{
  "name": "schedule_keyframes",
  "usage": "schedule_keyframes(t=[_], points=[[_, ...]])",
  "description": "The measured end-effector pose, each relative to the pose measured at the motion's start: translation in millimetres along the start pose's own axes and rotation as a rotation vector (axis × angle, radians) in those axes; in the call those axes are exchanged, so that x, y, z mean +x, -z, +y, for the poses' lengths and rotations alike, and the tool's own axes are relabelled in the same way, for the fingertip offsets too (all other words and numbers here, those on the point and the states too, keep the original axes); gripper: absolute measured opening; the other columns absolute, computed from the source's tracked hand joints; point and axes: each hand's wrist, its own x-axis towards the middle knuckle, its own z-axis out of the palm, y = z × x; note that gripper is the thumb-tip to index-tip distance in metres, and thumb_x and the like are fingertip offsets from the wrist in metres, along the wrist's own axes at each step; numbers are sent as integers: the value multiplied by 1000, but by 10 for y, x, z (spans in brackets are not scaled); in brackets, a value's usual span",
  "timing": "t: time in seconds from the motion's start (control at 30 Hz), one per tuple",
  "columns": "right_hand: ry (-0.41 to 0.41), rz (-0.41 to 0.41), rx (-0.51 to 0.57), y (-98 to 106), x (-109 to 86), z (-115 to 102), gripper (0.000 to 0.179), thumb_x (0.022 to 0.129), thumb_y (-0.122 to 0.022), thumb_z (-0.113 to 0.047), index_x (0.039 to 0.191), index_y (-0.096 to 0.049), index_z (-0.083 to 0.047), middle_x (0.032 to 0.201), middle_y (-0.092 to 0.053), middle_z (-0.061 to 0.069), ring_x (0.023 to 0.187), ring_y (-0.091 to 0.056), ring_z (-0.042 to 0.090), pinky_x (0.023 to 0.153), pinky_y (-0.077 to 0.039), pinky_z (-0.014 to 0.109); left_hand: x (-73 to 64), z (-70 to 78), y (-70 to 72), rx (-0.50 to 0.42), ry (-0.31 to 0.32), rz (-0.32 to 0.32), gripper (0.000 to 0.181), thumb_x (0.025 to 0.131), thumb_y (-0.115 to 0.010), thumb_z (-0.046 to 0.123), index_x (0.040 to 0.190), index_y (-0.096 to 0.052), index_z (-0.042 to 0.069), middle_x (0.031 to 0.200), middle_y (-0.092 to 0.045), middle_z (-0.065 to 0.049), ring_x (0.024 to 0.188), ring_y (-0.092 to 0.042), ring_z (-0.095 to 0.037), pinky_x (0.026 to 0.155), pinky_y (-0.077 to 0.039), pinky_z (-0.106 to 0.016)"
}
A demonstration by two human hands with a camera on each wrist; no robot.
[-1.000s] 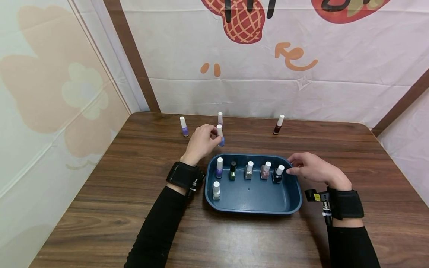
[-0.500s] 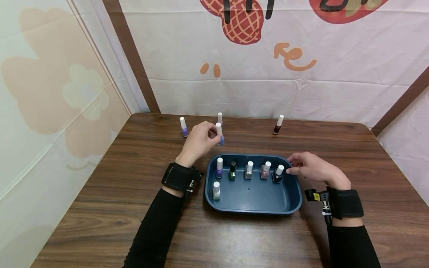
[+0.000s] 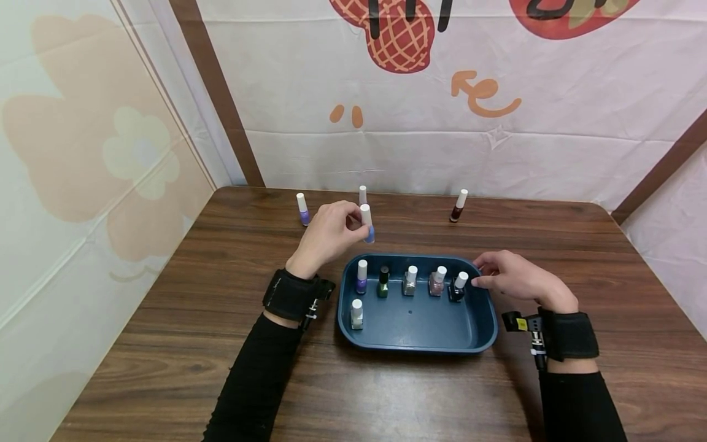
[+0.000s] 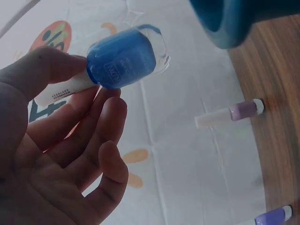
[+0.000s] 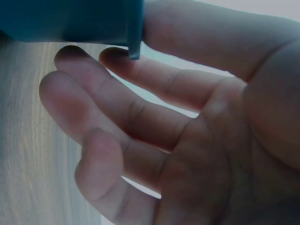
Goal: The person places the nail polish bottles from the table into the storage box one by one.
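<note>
My left hand pinches a blue nail polish bottle by its white cap, just beyond the tray's back left corner. In the left wrist view the bottle's blue glass body points away from the fingertips, and the other fingers curl loosely below. At the back right corner of the dark blue tray, my right hand holds the rim between thumb and fingers. Inside the tray, a row of several polish bottles includes purple, green and black. A clear bottle stands in front of the purple one.
Along the far side of the wooden table stand a purple polish bottle, a pale lilac one partly hidden behind the held bottle in the head view, and a dark red one. A printed cloth hangs behind the table.
The left hand has lifted the blue bottle slightly and shifted it a little to the right. My right hand and the tray have stayed in place.
</note>
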Motion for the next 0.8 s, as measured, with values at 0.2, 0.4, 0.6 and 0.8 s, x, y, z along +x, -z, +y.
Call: schedule_keyframes(t=[0.2, 0.4, 0.6, 0.8], points=[[-1, 1, -5, -1, -6, 1, 30, 94, -61, -17, 117, -59, 2, 98, -69, 10, 86, -60, 24, 70, -47, 32, -22, 56, 22, 24, -36, -22, 9, 84, -68, 15, 90, -69, 8, 86, -65, -3, 75, -59, -15, 66, -48, -27], [-1, 2, -4, -3, -14, 4, 30, 94, -60, -17, 117, -59, 3, 97, -69, 9, 85, -60, 23, 69, -47, 32, -47, 114, 45, 38, -71, -75, 10, 83, -69, 18, 88, -67, 10, 84, -65, -2, 73, -58, -14, 65, -47, -26], [-3, -2, 1, -1, -7, 5, 31, 94, -61, -18, 117, -59, 3, 96, -68, 9, 84, -60, 24, 68, -47, 32, -63, 141, 61, 30, -137, -127, 11, 83, -70, 21, 88, -68, 11, 78, -63, 0, 68, -55, -12, 60, -44, -24], [-3, -6, 6, 2, -8, -4, 31, 94, -60, -18, 116, -59, 3, 95, -69, 9, 84, -60, 24, 68, -47, 32, -84, 163, 60, 14, -183, -183, 8, 83, -70, 18, 87, -67, 12, 73, -60, 1, 63, -50, -11, 57, -41, -24]])
